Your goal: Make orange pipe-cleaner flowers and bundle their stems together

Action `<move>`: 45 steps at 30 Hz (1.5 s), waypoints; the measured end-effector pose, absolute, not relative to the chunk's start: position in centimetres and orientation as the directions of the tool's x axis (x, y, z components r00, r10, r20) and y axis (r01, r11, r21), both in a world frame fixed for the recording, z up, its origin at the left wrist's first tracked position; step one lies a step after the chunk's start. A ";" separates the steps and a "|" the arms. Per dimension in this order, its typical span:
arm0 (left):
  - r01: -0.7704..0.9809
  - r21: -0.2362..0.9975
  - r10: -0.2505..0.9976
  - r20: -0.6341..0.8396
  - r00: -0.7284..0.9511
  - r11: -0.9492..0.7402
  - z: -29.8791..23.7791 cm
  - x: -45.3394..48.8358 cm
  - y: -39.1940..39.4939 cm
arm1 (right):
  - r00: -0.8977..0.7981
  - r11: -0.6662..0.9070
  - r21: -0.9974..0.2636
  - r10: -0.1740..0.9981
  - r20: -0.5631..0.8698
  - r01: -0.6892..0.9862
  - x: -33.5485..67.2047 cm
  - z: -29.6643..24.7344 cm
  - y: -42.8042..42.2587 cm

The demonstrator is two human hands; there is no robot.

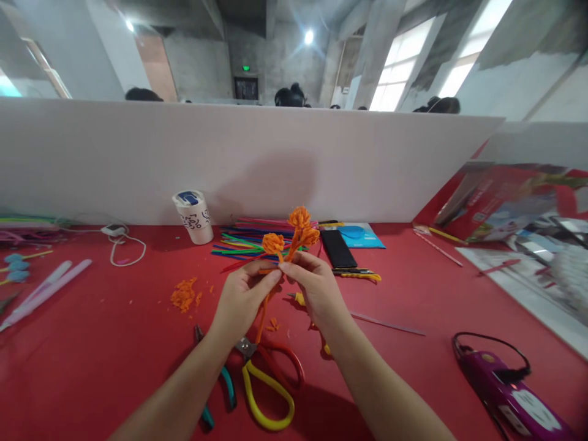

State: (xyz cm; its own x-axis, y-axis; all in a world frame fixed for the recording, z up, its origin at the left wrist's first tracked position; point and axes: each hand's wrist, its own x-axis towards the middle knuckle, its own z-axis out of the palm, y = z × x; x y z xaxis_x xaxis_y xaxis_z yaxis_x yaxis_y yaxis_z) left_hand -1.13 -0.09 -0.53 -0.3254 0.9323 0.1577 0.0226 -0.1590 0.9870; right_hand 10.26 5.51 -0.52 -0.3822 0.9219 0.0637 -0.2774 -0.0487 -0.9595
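Note:
My left hand (243, 294) and my right hand (315, 283) meet above the red table (114, 343), both pinched on the stems of orange pipe-cleaner flowers (294, 236). Three fuzzy orange heads stand up above my fingers. The orange stems hang down between my hands toward the scissors (269, 376) with yellow and red handles. Teal-handled pliers (220, 380) lie partly under my left forearm.
A heap of coloured pipe cleaners (248, 242), a black phone (337, 248), a white cup (195, 215), orange trimmings (184, 294), a white cable (124, 242) and a purple glue gun (505, 392) lie around. A white partition (229, 159) backs the table; other people's heads show behind it.

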 end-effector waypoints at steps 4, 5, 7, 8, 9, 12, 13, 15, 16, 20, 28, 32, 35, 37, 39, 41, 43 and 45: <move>0.017 0.989 0.933 0.146 -0.328 -0.149 -0.5 -1.0 -0.1 | -0.371 -0.056 -0.959 0.927 0.053 -0.278 10.3 -0.3 5.3; 0.002 0.989 0.931 0.142 -0.336 -0.150 -0.5 -1.0 -0.1 | -0.373 -0.064 -0.959 0.927 0.046 -0.277 10.3 -0.2 5.3; -0.034 0.988 0.928 0.131 -0.348 -0.152 -0.5 -0.9 -0.1 | -0.382 -0.091 -0.958 0.924 0.020 -0.271 10.4 -0.1 5.1; -0.058 0.987 0.928 0.121 -0.352 -0.151 -0.5 -0.8 -0.2 | -0.387 -0.106 -0.958 0.922 0.006 -0.268 10.4 -0.1 5.1; -0.087 0.985 0.930 0.107 -0.353 -0.146 -0.5 -0.8 -0.2 | -0.394 -0.120 -0.956 0.919 -0.004 -0.269 10.5 -0.1 5.0; -0.195 0.973 0.937 0.051 -0.347 -0.125 -0.5 -0.7 -0.2 | -0.432 -0.154 -0.941 0.902 -0.009 -0.302 10.5 -0.1 5.0; -0.219 0.968 0.939 0.041 -0.342 -0.122 -0.4 -0.6 -0.2 | -0.449 -0.163 -0.933 0.894 -0.001 -0.321 10.5 -0.2 5.0; -0.224 0.966 0.942 0.048 -0.331 -0.128 -0.4 -0.6 -0.3 | -0.482 -0.174 -0.917 0.876 0.022 -0.359 10.5 -0.2 5.1; -0.207 0.969 0.943 0.061 -0.327 -0.135 -0.4 -0.5 -0.3 | -0.492 -0.177 -0.909 0.870 0.034 -0.377 10.4 -0.3 5.1; -0.114 0.982 0.944 0.108 -0.311 -0.150 -0.1 -0.4 -0.4 | -0.457 -0.179 -0.903 0.889 0.022 -0.391 10.3 -0.1 5.1; -0.189 0.979 0.965 0.019 -0.260 -0.071 0.1 -0.6 -0.4 | -0.402 -0.121 -0.915 0.914 0.049 -0.386 10.1 -1.0 5.3; -0.228 0.969 0.954 0.028 -0.297 -0.100 -0.1 -0.6 -0.4 | -0.494 -0.226 -0.844 0.868 0.052 -0.487 9.9 -1.5 5.6; -0.253 0.959 0.950 0.043 -0.311 -0.126 -0.2 -0.5 -0.5 | -0.568 -0.300 -0.795 0.820 0.068 -0.528 9.8 -1.6 5.9; -0.273 0.953 0.950 0.040 -0.311 -0.130 -0.3 -0.5 -0.6 | -0.607 -0.318 -0.779 0.789 0.098 -0.540 9.8 -1.7 6.0; -0.289 0.949 0.951 0.034 -0.306 -0.127 -0.2 -0.5 -0.7 | -0.636 -0.339 -0.760 0.761 0.125 -0.554 9.9 -1.8 6.0; -0.288 0.949 0.951 0.035 -0.306 -0.127 -0.2 -0.4 -0.7 | -0.661 -0.359 -0.748 0.737 0.139 -0.558 9.9 -1.8 6.1; -0.278 0.951 0.946 0.041 -0.322 -0.136 -0.2 -0.3 -0.6 | -0.669 -0.361 -0.750 0.729 0.144 -0.555 9.9 -1.9 6.1; -0.249 0.956 0.934 0.058 -0.353 -0.154 -0.3 -0.2 -0.6 | -0.646 -0.343 -0.755 0.751 0.138 -0.559 9.8 -1.9 6.1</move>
